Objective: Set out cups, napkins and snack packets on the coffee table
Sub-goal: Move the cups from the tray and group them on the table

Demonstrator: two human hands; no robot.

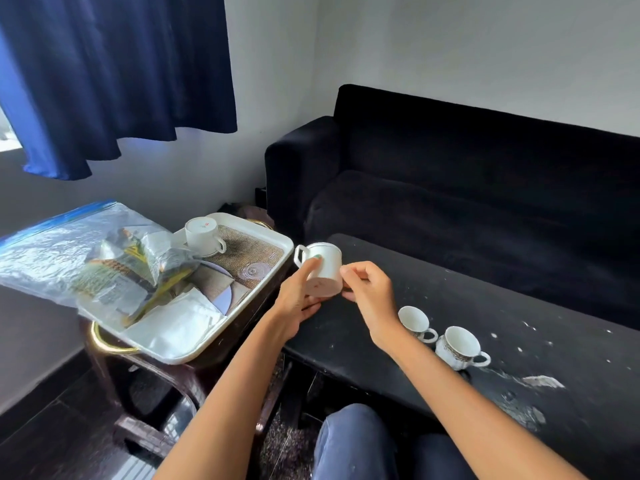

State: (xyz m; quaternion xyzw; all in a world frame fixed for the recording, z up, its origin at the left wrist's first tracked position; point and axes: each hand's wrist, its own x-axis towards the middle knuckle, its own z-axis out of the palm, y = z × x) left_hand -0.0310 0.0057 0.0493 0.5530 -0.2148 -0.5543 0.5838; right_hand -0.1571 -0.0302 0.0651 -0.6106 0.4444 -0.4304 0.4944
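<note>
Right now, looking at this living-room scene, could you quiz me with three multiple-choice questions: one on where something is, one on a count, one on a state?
1. Where does the plastic bag of snack packets lie?
A. on the sofa
B. on the tray
C. on the floor

2. How many cups stand on the coffee table?
A. two
B. four
C. none

3. How is the cup in the hands held?
A. upright
B. tipped, base toward the camera
C. by its handle alone

Answers: 1 B, the bag rests across the tray. 2 A, the first cup and the second cup stand there. 3 B, the left hand and the right hand hold the tipped cup.
</note>
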